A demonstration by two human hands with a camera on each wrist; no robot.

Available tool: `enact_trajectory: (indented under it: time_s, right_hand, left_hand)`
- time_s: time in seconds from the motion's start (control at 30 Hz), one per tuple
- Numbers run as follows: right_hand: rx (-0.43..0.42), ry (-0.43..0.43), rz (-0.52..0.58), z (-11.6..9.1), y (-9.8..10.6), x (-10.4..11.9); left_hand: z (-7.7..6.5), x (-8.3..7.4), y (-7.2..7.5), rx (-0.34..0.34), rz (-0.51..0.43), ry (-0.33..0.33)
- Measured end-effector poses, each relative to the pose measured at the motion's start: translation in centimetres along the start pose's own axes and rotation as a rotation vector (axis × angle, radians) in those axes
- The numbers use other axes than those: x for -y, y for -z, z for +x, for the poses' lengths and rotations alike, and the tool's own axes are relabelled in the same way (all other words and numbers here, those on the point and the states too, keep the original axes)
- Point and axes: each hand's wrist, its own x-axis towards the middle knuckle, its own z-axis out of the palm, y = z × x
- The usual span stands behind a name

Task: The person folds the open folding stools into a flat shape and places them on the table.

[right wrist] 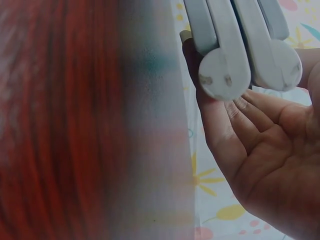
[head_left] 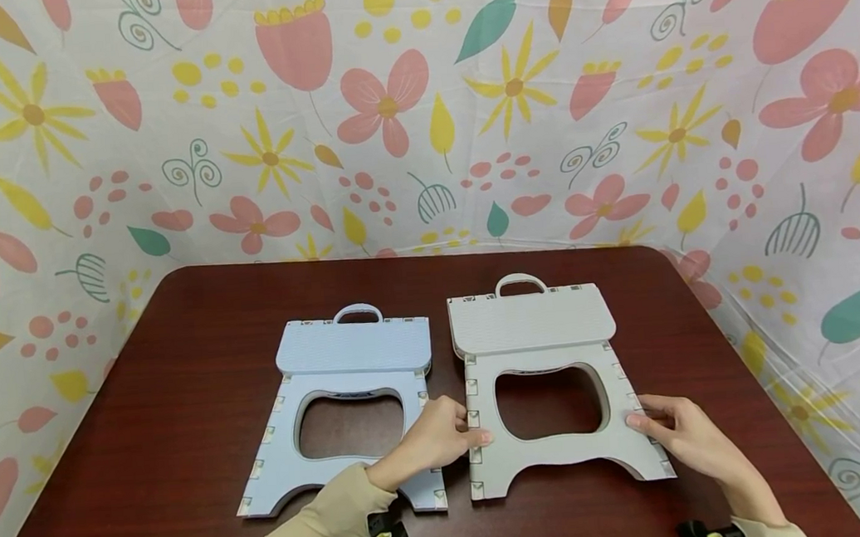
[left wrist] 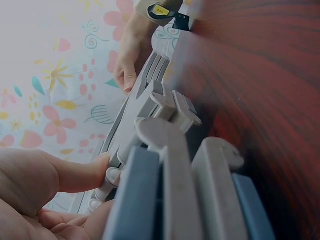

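Two folding step stools lie folded flat on the table, side by side, their handles toward the wall. The grey-white stool [head_left: 563, 450] is on the right, the light blue stool [head_left: 354, 469] on the left. My left hand [head_left: 436, 436] reaches over the blue stool's right leg and grips the grey-white stool's left edge, thumb on top. At that stool's right edge, my right hand [head_left: 684, 434] holds on with its thumb above and fingers at the side. The right wrist view shows the stool's rounded leg ends [right wrist: 225, 75] between thumb and fingers.
The dark red wooden table [head_left: 149, 421] extends around both stools. Behind it and at both sides hangs a white curtain [head_left: 410, 203] printed with flowers and leaves. Each wrist wears a black strap with a camera.
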Motion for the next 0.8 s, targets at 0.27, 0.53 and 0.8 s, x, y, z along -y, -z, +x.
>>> enact_trajectory:
  time_s: [0.27,0.53,0.8]
  right_hand:
    - [0.015,-0.019,-0.02,0.18,-0.05,-0.27]
    - [0.026,-0.018,-0.02,0.31,-0.03,-0.24]
    - [0.042,-0.031,-0.027,0.39,0.03,-0.3]
  left_hand:
    - [0.01,-0.24,0.0,-0.003,0.012,0.016]
    - [0.05,-0.23,-0.07,-0.01,0.022,0.02]
    - [0.15,-0.23,0.1,-0.006,0.038,0.019]
